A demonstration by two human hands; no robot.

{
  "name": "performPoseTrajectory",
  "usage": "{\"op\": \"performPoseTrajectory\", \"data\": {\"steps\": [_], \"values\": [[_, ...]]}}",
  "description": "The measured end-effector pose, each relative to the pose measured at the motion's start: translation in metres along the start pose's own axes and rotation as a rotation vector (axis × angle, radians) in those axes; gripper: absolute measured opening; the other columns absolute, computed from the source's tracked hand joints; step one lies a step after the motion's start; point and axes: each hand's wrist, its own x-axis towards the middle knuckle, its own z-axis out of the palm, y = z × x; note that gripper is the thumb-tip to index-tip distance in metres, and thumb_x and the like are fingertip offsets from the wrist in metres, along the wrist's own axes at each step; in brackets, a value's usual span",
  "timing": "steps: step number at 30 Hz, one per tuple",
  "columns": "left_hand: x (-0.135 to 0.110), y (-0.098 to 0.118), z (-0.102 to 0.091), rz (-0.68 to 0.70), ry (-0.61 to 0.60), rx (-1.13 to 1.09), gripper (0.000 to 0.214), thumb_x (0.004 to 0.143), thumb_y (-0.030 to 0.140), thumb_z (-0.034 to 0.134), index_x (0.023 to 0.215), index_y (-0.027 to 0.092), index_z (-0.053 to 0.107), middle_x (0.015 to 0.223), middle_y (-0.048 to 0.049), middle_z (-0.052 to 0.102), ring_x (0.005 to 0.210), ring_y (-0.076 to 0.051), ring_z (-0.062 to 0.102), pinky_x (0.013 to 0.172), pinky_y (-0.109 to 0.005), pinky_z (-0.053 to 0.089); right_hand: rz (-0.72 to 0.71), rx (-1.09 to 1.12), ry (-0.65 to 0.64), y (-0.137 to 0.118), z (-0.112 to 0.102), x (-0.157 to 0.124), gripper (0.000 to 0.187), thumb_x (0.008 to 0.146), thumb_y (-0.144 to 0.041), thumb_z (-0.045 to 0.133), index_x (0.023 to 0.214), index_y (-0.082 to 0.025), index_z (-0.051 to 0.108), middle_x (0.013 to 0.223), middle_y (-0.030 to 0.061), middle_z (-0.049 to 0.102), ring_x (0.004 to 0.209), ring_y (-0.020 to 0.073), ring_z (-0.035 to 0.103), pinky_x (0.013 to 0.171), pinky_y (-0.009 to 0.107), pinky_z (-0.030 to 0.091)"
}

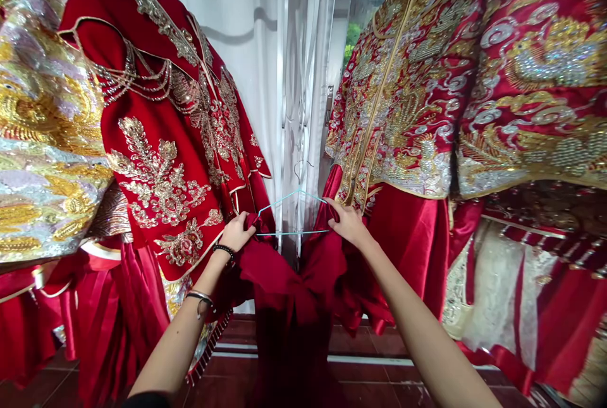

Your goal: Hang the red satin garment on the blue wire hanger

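A dark red dress with a bow-like front hangs in front of me on a thin pale blue wire hanger. My left hand is closed around the dress's shoulder at the hanger's left end. At the other end, my right hand pinches the opposite shoulder against the wire, thumb and fingers together. The hanger's hook points up and looks free of any rail. Toward the floor the lower dress falls into dark shadow.
On the left hangs a red embroidered jacket beside a gold and silver sequined garment. Red and gold embroidered jackets hang close on the right. White metal uprights and a white curtain stand behind, above a dark red tiled floor.
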Motion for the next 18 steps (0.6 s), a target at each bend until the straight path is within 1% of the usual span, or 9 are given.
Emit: {"op": "performPoseTrajectory", "data": {"steps": [2, 5, 7, 10, 12, 14, 16, 18], "values": [[0.0, -0.004, -0.002, 0.02, -0.039, -0.035, 0.03, 0.076, 0.029, 0.045, 0.104, 0.019, 0.049, 0.1, -0.006, 0.062, 0.091, -0.02, 0.058, 0.079, -0.028, 0.043, 0.039, -0.045, 0.03, -0.003, 0.001, -0.003, 0.063, 0.076, -0.025, 0.044, 0.135, -0.033, 0.024, 0.12, 0.0085, 0.051, 0.114, 0.028, 0.041, 0.094, 0.054, 0.025], [0.0, -0.003, 0.0, 0.029, -0.026, -0.037, 0.031, 0.076, 0.028, 0.046, 0.106, 0.019, 0.049, 0.101, -0.005, 0.061, 0.092, -0.019, 0.057, 0.08, -0.027, 0.043, 0.109, -0.118, 0.046, -0.01, 0.006, -0.007, 0.063, 0.077, -0.029, 0.045, 0.136, -0.032, 0.021, 0.124, 0.0097, 0.048, 0.116, 0.029, 0.038, 0.094, 0.057, 0.024], [-0.002, 0.002, 0.006, -0.002, 0.041, 0.037, 0.032, 0.075, 0.029, 0.047, 0.106, 0.018, 0.049, 0.1, -0.0063, 0.061, 0.095, -0.02, 0.056, 0.082, -0.028, 0.043, 0.128, -0.16, 0.056, -0.015, 0.009, -0.009, 0.062, 0.079, -0.03, 0.043, 0.137, -0.032, 0.019, 0.123, 0.0102, 0.049, 0.115, 0.0288, 0.039, 0.093, 0.058, 0.025], [-0.004, 0.013, 0.015, -0.109, 0.168, 0.198, 0.036, 0.076, 0.031, 0.047, 0.108, 0.015, 0.049, 0.101, -0.0109, 0.059, 0.099, -0.026, 0.051, 0.084, -0.035, 0.042, 0.153, -0.212, 0.106, -0.021, 0.015, -0.012, 0.057, 0.083, -0.031, 0.037, 0.137, -0.031, 0.018, 0.119, 0.0113, 0.051, 0.112, 0.0294, 0.041, 0.092, 0.059, 0.025], [-0.004, 0.02, 0.019, -0.173, 0.2, 0.258, 0.038, 0.077, 0.031, 0.044, 0.11, 0.014, 0.049, 0.104, -0.013, 0.057, 0.1, -0.029, 0.05, 0.082, -0.037, 0.043, 0.169, -0.231, 0.128, -0.024, 0.016, -0.012, 0.055, 0.084, -0.031, 0.035, 0.137, -0.031, 0.019, 0.115, 0.0119, 0.053, 0.111, 0.0298, 0.042, 0.092, 0.058, 0.025], [-0.002, 0.025, 0.018, -0.195, 0.179, 0.274, 0.037, 0.078, 0.03, 0.042, 0.111, 0.014, 0.048, 0.104, -0.0136, 0.057, 0.099, -0.029, 0.05, 0.081, -0.037, 0.043, 0.17, -0.233, 0.119, -0.024, 0.015, -0.011, 0.056, 0.084, -0.029, 0.036, 0.137, -0.031, 0.02, 0.112, 0.012, 0.054, 0.11, 0.0295, 0.043, 0.092, 0.058, 0.025], [0.001, 0.027, 0.014, -0.202, 0.134, 0.283, 0.034, 0.078, 0.028, 0.042, 0.107, 0.014, 0.05, 0.101, -0.0136, 0.059, 0.097, -0.029, 0.052, 0.08, -0.037, 0.043, 0.171, -0.22, 0.097, -0.022, 0.012, -0.009, 0.057, 0.082, -0.026, 0.039, 0.136, -0.031, 0.021, 0.111, 0.0119, 0.053, 0.108, 0.0282, 0.045, 0.092, 0.056, 0.026], [0.003, 0.029, 0.01, -0.218, 0.087, 0.296, 0.03, 0.076, 0.024, 0.041, 0.103, 0.014, 0.051, 0.096, -0.0134, 0.061, 0.094, -0.029, 0.055, 0.078, -0.036, 0.044, 0.186, -0.196, 0.078, -0.017, 0.008, -0.006, 0.059, 0.08, -0.026, 0.042, 0.135, -0.032, 0.023, 0.11, 0.0115, 0.051, 0.106, 0.0266, 0.047, 0.092, 0.051, 0.029]]}}
